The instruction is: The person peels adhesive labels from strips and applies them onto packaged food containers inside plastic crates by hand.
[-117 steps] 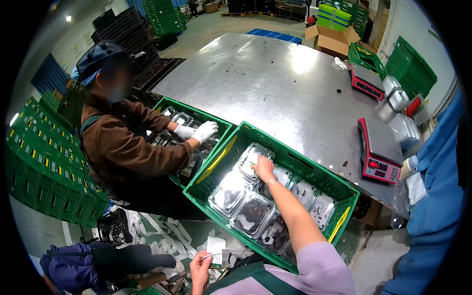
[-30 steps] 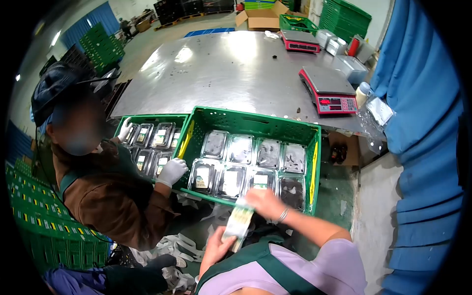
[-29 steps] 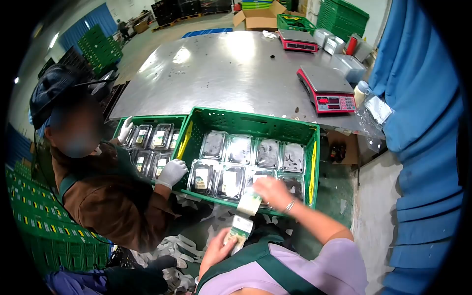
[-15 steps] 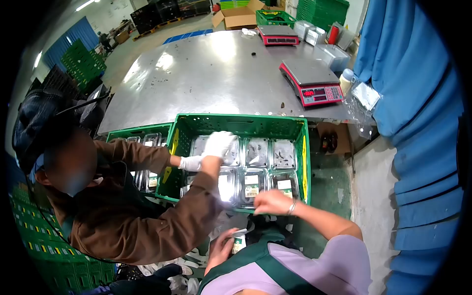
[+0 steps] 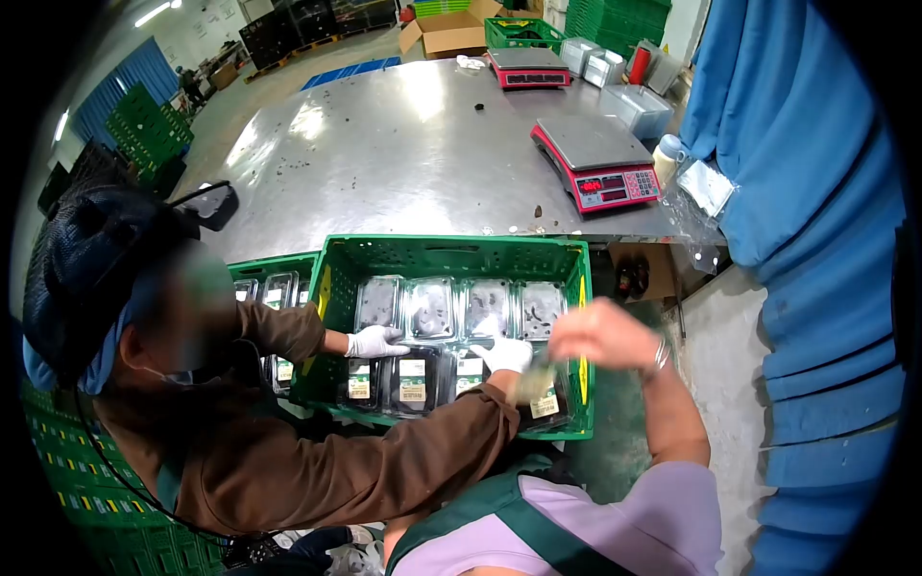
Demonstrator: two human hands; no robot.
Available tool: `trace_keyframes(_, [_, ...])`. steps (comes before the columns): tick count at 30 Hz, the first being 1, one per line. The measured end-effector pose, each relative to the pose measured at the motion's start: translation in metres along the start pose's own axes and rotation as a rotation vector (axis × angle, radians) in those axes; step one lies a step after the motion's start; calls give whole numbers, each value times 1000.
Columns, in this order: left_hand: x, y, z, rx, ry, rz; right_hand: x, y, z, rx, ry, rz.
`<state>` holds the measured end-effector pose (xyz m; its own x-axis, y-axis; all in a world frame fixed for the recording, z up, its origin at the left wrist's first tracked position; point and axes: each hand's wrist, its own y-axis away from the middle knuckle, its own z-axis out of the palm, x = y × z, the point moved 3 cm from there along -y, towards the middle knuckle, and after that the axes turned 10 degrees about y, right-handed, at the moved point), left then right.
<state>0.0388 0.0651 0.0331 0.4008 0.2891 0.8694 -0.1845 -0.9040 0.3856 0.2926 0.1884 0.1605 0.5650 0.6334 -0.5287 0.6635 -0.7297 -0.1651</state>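
My right hand [image 5: 607, 334] is over the right end of a green crate [image 5: 461, 252], fingers pinched. A motion-blurred label [image 5: 532, 384] hangs from its fingertips above the nearest right clear box [image 5: 544, 408], which bears a white-and-green label. My left hand is not visible; a co-worker's brown sleeve [image 5: 413, 451] crosses in front of where my left forearm leads. The co-worker's two white-gloved hands, one glove [image 5: 376, 342] left and another glove [image 5: 504, 355] right, rest on the clear boxes in the crate. A back-row box [image 5: 429, 309] shows dark pieces inside.
A steel table [image 5: 384, 163] lies behind the crate, carrying a red scale [image 5: 597, 163], a second scale [image 5: 528, 67], and a bottle [image 5: 667, 158]. Another green crate [image 5: 279, 264] adjoins at left. A blue curtain [image 5: 797, 240] hangs at right.
My right hand has risen up and right, now with a label below it. My left hand with its labels has gone out of sight. The co-worker's gloves moved apart, one rightward across the boxes.
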Motion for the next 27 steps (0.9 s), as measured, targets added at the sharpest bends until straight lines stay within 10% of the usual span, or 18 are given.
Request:
trace_keyframes(6, [66,-185,72,-62,-806,-66,192,-52,79,-329,759,482])
trace_keyframes(13, [-63,60,-13,286,644,-127,276,-45,198,-729,846,732])
trace_keyframes(16, [-73,69,-20,424,525,-61,244,-56,187,-328,945,605])
trace_keyframes(24, [-41,25,-16,490,639,31,-39,-45,199,-453,-401,-209])
trace_keyframes(27, [-30,23,-18,408,503,-11,-9,-64,197,-277,-546,40])
